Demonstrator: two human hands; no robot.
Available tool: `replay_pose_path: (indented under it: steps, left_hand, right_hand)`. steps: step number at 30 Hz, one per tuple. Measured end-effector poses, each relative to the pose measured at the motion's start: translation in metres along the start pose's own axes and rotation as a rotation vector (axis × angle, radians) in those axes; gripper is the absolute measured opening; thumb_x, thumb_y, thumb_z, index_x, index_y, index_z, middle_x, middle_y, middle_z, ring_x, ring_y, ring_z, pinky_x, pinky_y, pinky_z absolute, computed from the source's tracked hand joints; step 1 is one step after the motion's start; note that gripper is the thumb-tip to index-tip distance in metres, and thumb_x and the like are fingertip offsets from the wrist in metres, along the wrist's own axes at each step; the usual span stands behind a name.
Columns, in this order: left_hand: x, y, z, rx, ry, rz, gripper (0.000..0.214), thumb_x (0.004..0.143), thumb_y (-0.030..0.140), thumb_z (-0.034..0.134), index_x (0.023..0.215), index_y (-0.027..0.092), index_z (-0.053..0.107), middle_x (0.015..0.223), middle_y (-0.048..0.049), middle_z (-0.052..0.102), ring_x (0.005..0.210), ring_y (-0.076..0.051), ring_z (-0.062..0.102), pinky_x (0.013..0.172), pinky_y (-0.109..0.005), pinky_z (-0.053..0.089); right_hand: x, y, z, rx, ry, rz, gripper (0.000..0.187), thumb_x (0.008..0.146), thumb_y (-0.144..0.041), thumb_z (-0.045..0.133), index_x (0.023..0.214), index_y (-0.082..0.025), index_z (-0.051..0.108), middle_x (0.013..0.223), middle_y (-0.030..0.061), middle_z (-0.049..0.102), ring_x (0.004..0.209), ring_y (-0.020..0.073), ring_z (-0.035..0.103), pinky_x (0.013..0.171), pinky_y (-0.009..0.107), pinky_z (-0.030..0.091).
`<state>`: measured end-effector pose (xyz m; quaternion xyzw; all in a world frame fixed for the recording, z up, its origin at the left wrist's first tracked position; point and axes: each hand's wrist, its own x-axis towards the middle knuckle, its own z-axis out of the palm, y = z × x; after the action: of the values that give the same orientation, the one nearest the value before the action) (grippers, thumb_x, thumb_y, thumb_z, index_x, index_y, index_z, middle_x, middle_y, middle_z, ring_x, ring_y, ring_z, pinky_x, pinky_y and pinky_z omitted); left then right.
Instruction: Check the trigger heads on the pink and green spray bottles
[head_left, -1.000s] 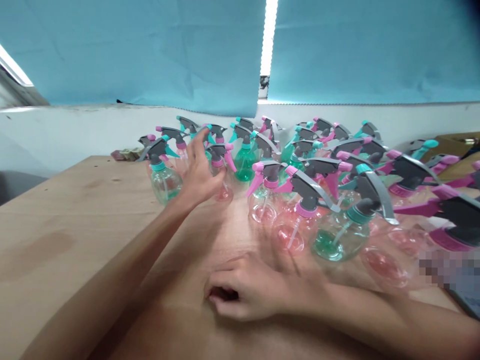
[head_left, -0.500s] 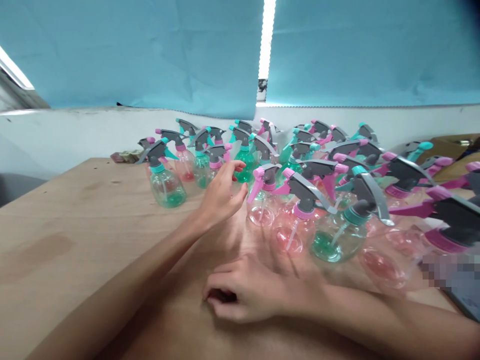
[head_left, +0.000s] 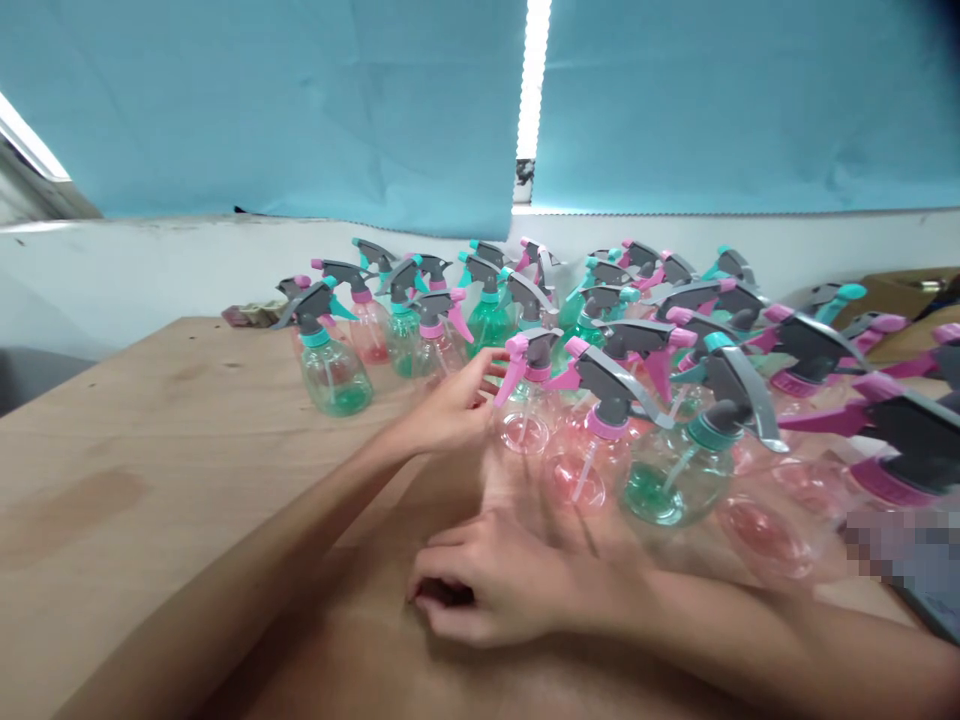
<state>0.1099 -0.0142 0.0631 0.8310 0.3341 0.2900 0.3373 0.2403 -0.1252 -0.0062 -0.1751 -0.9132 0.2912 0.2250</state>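
From my remote seat I see the left hand [head_left: 457, 405] in the middle of the table [head_left: 142, 400], its fingers slightly spread and reaching right, beside a pink spray bottle [head_left: 525, 425] with a pink trigger. That bottle stands upright at the left front of the crowd on the right; the fingertips are next to its trigger, though I cannot tell whether they touch it. The right hand [head_left: 491, 580] rests nearer to me, its fingers curled loosely around a dark hollow (I can't see whether anything sits inside). Just right of it stand a second pink bottle [head_left: 581, 470] and a green bottle [head_left: 679, 470], both upright. Past the left hand, a smaller group spreads to the far left, with a green-tinted bottle [head_left: 336, 385] at its near left edge. Behind them I have a white wall [head_left: 172, 265] below a blue curtain [head_left: 262, 110], and a cardboard box [head_left: 896, 285] at the far right.
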Motion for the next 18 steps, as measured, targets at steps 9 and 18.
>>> replay_pose_path:
  steps: [9, 18]
  left_hand:
    - [-0.003, -0.010, 0.013, 0.053, -0.086, 0.025, 0.080, 0.092, 0.047, 0.074, 0.158, 0.026, 0.034, 0.158, -0.0170, 0.050, 0.146, -0.039, 0.051, 0.118, -0.057, 0.047]
    - [0.001, -0.009, 0.002, 0.211, 0.021, -0.054, 0.068, 0.079, 0.048, 0.086, 0.135, 0.026, 0.056, 0.140, -0.0140, 0.059, 0.128, -0.040, 0.059, 0.105, -0.058, 0.052]
  right_hand:
    - [0.002, -0.003, -0.003, -0.016, -0.023, 0.028, 0.014, 0.095, -0.024, 0.062, 0.099, -0.018, 0.074, 0.086, 0.0006, 0.077, 0.066, 0.0114, 0.063, 0.062, 0.023, 0.044]
    - [0.001, -0.004, -0.004, -0.038, -0.052, 0.067, 0.014, 0.096, -0.028, 0.062, 0.100, -0.020, 0.072, 0.093, 0.0028, 0.080, 0.081, 0.0152, 0.071, 0.072, 0.025, 0.047]
